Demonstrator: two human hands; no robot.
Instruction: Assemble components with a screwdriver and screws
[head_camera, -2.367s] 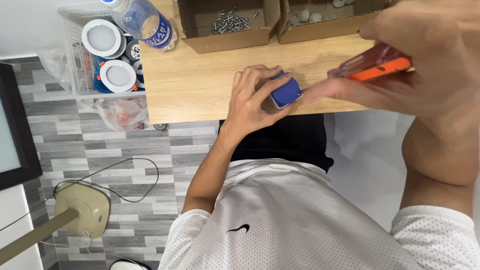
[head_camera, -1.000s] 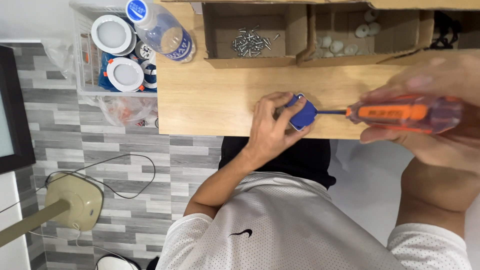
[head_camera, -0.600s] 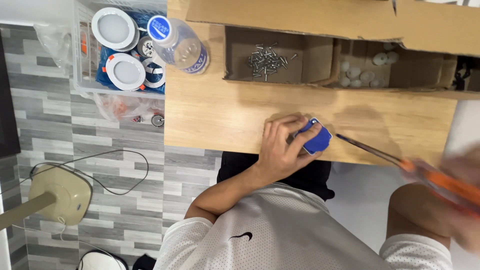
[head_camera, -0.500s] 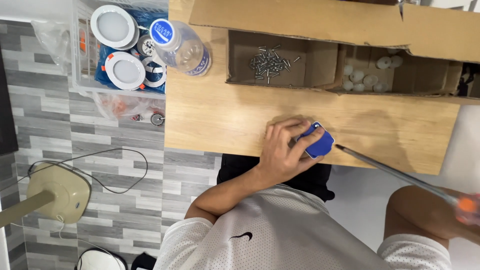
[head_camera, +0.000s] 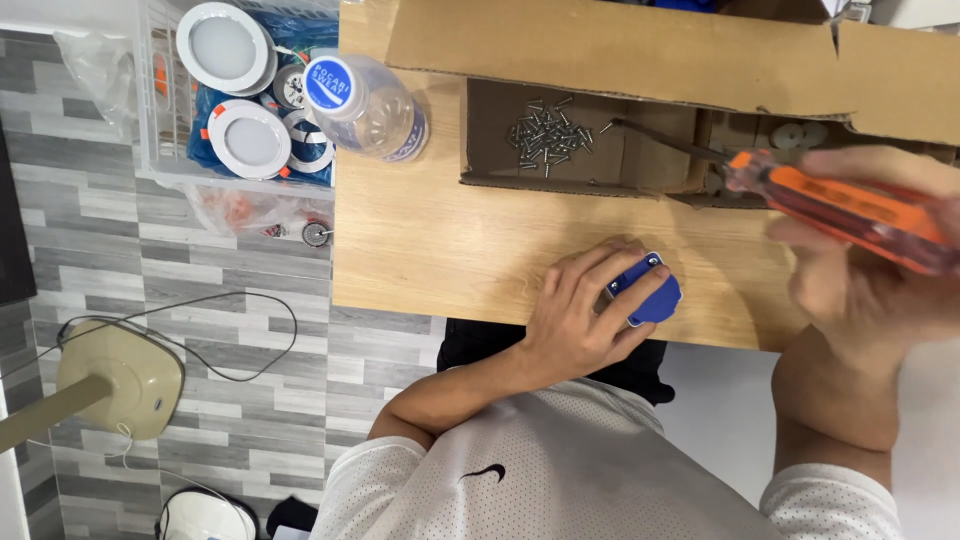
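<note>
Orange-handled screwdriver (head_camera: 840, 205) in the right hand (head_camera: 870, 280), fingers wrapped around the grip at the right of the frame, a person works at a pale wooden table (head_camera: 440, 240); the long shaft reaches up and left into an open cardboard box (head_camera: 600, 50), its tip just beside a loose heap of small screws (head_camera: 545, 135). The left hand (head_camera: 585, 315) is closed over a small blue plastic part (head_camera: 650, 295), thumb and fingers pinning it to the tabletop close to the near edge, right of centre. By the look of it, the step in hand is fetching a screw while the part is held ready; the move after that would call for bringing the tip back across the box's low front wall and down to the blue part without dragging the shaft on the cardboard. Room is tight there: the part sits almost at the table's lip, above the person's lap, and the box flaps crowd the top of the frame. Bare wood lies open at centre left, bounded by a clear plastic bottle (head_camera: 365, 105) lying at upper left. Beyond the table's left edge sit a wire basket (head_camera: 160, 130) of round white light fittings and, on the tiled floor below, a beige lamp base (head_camera: 120, 380) with its cable.
</note>
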